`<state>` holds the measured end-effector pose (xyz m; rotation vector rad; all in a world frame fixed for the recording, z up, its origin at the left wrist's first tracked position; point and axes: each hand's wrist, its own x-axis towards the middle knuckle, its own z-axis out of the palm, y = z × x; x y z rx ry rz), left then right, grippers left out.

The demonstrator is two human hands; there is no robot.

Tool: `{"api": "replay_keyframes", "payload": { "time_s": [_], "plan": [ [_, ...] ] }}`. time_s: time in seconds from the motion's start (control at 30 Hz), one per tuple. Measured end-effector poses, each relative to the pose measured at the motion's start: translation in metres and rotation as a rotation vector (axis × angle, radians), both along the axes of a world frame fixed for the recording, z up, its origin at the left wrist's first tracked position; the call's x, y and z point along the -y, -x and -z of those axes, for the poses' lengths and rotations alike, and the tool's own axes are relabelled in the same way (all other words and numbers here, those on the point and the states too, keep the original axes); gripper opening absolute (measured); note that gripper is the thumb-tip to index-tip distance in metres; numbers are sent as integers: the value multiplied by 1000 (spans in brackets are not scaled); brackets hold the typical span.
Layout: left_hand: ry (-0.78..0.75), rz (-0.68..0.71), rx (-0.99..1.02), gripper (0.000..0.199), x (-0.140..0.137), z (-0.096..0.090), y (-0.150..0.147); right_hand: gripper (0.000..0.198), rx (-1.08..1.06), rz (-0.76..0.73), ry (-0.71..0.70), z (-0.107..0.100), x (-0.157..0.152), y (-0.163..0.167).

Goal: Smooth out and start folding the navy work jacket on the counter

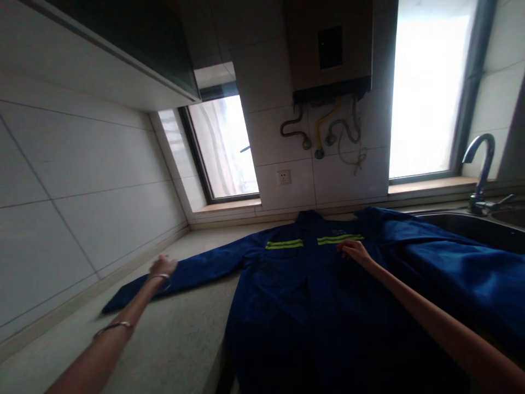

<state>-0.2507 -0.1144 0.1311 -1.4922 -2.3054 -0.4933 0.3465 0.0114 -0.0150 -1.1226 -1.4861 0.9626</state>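
A dark blue work jacket [283, 284] with yellow-green stripes lies spread out, front side up, its collar toward the wall. One sleeve stretches left along the pale countertop [184, 328]. The other sleeve lies bunched on the right, beside the sink. My left hand [163, 266], with bangles on its arm, is over the left sleeve; motion blurs its fingers. Over the chest, at the right-hand stripe, is my right hand [355, 251]. Its fingers are curled together, and whatever may be between them is hidden. Below, the jacket's lower part falls into shadow near the counter's front edge.
At the right, a sink [447, 221] with a chrome faucet [479, 169] adjoins the jacket. A water heater [330, 49] with hoses hangs on the tiled wall above a socket [283, 177]. An overhead cabinet [123, 54] juts out at upper left. Two windows light the room.
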Motion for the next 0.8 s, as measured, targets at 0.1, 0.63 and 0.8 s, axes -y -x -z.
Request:
{"api": "replay_keyframes", "payload": {
  "time_s": [0.1, 0.63, 0.8],
  "plan": [
    [130, 142, -4, 31, -62, 26, -49, 24, 6, -3, -11, 2, 0, 0],
    [541, 662, -65, 65, -126, 145, -237, 19, 17, 17, -55, 2, 5, 5],
    [523, 662, -34, 64, -127, 145, -235, 28, 68, 216, -149, -36, -9, -10]
  ]
}}
